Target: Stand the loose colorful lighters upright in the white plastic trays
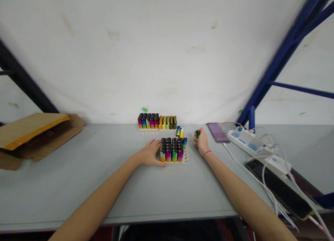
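Observation:
My left hand point(151, 153) cups the left side of a white tray point(185, 157), thumb along its front edge and fingers behind the corner. Rows of black-topped lighters point(174, 155) in several colours stand upright in that tray. At its right side a column of slots shows bare, except for a blue lighter point(184, 143) at the back. To the right of the tray, my right hand point(202, 141) is closed round a dark green lighter point(198, 133), mostly hidden by the fingers. Two loose lighters point(180, 131), blue and yellow, are just behind the tray.
By the wall stand more black-topped lighters point(148, 121) and a yellow-to-green group point(167, 122). An open cardboard box point(39, 133) lies at left. On the right are a purple phone point(218, 132), a power strip point(257, 151), white cables and a dark phone point(279, 187).

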Demonstrator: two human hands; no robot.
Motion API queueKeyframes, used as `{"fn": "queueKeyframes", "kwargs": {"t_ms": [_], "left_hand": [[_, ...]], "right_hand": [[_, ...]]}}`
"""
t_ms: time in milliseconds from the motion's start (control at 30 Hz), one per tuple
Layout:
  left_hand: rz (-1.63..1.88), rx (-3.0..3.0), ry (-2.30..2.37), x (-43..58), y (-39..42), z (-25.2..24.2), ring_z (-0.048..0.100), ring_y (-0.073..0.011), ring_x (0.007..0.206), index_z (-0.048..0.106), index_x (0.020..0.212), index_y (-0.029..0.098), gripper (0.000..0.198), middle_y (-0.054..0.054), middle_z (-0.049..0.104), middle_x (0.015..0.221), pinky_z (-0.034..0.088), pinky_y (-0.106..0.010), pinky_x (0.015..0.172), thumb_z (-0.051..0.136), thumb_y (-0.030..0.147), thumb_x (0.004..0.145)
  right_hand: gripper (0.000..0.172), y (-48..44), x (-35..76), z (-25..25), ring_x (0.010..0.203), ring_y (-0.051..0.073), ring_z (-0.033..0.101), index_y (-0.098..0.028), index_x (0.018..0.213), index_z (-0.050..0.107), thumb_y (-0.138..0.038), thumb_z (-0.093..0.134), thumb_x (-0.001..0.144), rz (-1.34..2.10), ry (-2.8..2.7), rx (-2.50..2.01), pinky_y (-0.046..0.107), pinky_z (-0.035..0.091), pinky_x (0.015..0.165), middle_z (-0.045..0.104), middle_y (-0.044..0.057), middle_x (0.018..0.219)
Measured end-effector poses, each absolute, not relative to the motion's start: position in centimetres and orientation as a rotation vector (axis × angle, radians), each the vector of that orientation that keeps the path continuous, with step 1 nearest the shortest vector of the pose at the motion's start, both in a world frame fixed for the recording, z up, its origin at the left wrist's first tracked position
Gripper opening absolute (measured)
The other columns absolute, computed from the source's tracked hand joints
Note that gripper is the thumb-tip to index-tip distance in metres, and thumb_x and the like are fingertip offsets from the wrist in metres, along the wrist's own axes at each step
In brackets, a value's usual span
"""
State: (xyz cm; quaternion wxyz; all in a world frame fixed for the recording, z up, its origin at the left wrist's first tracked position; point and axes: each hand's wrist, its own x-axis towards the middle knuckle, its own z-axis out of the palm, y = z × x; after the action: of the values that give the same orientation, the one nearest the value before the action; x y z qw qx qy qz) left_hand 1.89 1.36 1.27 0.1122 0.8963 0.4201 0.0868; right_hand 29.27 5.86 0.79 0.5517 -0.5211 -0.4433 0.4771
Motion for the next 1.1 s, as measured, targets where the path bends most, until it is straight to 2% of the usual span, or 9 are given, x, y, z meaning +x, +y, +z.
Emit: {"fn": "queueKeyframes", "kwargs": {"t_ms": [133,200,300,400,533,733,867,933,1100], "left_hand": [[0.233,2.628,1.240,1.9,1.3,1.3,0.033,-0.0386,0.137,0.035,0.145,0.013,0.106,-0.018,0.037,0.149,0.013,-0.051,0.117,0.072,0.070,0.063],[0.238,2.631,1.242,1.9,1.3,1.2,0.034,-0.0381,0.137,0.035,0.145,0.015,0.106,-0.017,0.037,0.149,0.013,-0.051,0.117,0.072,0.070,0.063],[0.257,2.633,1.235,1.9,1.3,1.3,0.035,-0.0373,0.136,0.035,0.145,0.018,0.104,-0.015,0.039,0.148,0.014,-0.051,0.117,0.073,0.069,0.062],[0.254,2.632,1.232,1.9,1.3,1.3,0.035,-0.0373,0.136,0.035,0.145,0.017,0.104,-0.016,0.039,0.148,0.014,-0.051,0.117,0.073,0.068,0.063],[0.274,2.625,1.228,1.9,1.3,1.2,0.034,-0.0381,0.136,0.036,0.145,0.017,0.105,-0.016,0.038,0.149,0.014,-0.051,0.117,0.073,0.069,0.062],[0.271,2.622,1.223,1.8,1.4,1.0,0.033,-0.0369,0.137,0.034,0.146,0.018,0.105,-0.016,0.037,0.149,0.013,-0.051,0.117,0.073,0.069,0.062],[0.242,2.625,1.239,1.8,1.5,1.0,0.032,-0.0368,0.138,0.033,0.146,0.015,0.107,-0.018,0.035,0.150,0.012,-0.050,0.117,0.071,0.071,0.063],[0.254,2.626,1.238,1.9,1.5,1.0,0.033,-0.0369,0.138,0.033,0.146,0.015,0.107,-0.018,0.035,0.150,0.012,-0.050,0.117,0.071,0.071,0.063],[0.265,2.623,1.224,1.8,1.5,1.0,0.033,-0.0362,0.137,0.033,0.146,0.017,0.107,-0.017,0.037,0.149,0.013,-0.050,0.117,0.072,0.071,0.062]], "right_hand": [[0.044,5.8,29.2,1.1,0.038,0.008,0.032,-0.020,0.072,0.050,-0.060,0.036,0.085,1.149,-1.024,-1.108,0.021,0.025,0.039,0.036,-0.008,0.050],[0.044,5.7,29.1,1.1,0.045,0.007,0.041,-0.020,0.074,0.049,-0.063,0.050,0.079,1.025,-1.118,-1.072,0.020,0.032,0.043,0.043,-0.007,0.055],[0.048,5.3,29.0,1.3,0.049,0.009,0.049,-0.022,0.078,0.043,-0.069,0.055,0.074,0.967,-1.197,-1.029,0.020,0.037,0.045,0.050,-0.007,0.059],[0.048,4.9,28.7,1.7,0.040,0.008,0.043,-0.024,0.082,0.040,-0.070,0.054,0.074,1.040,-1.172,-0.987,0.020,0.034,0.040,0.046,-0.011,0.054],[0.047,4.9,28.4,1.8,0.033,0.007,0.031,-0.023,0.067,0.036,-0.068,0.045,0.079,1.217,-1.046,-1.041,0.021,0.026,0.036,0.033,-0.010,0.044],[0.045,4.9,28.1,1.5,0.037,0.013,0.044,-0.024,0.057,0.032,-0.059,0.031,0.085,1.341,-0.925,-1.031,0.024,0.037,0.041,0.039,-0.004,0.039],[0.038,4.8,28.0,1.6,0.029,0.009,0.023,-0.024,0.060,0.036,-0.053,0.037,0.084,1.273,-0.965,-1.126,0.021,0.017,0.034,0.024,-0.010,0.036],[0.037,5.0,28.0,1.5,0.032,0.007,0.018,-0.023,0.060,0.035,-0.052,0.038,0.083,1.242,-0.987,-1.131,0.021,0.013,0.035,0.022,-0.010,0.038],[0.040,5.3,28.1,0.9,0.047,0.008,0.036,-0.022,0.071,0.040,-0.060,0.049,0.082,1.055,-1.183,-0.992,0.020,0.033,0.045,0.037,-0.008,0.056]]}}
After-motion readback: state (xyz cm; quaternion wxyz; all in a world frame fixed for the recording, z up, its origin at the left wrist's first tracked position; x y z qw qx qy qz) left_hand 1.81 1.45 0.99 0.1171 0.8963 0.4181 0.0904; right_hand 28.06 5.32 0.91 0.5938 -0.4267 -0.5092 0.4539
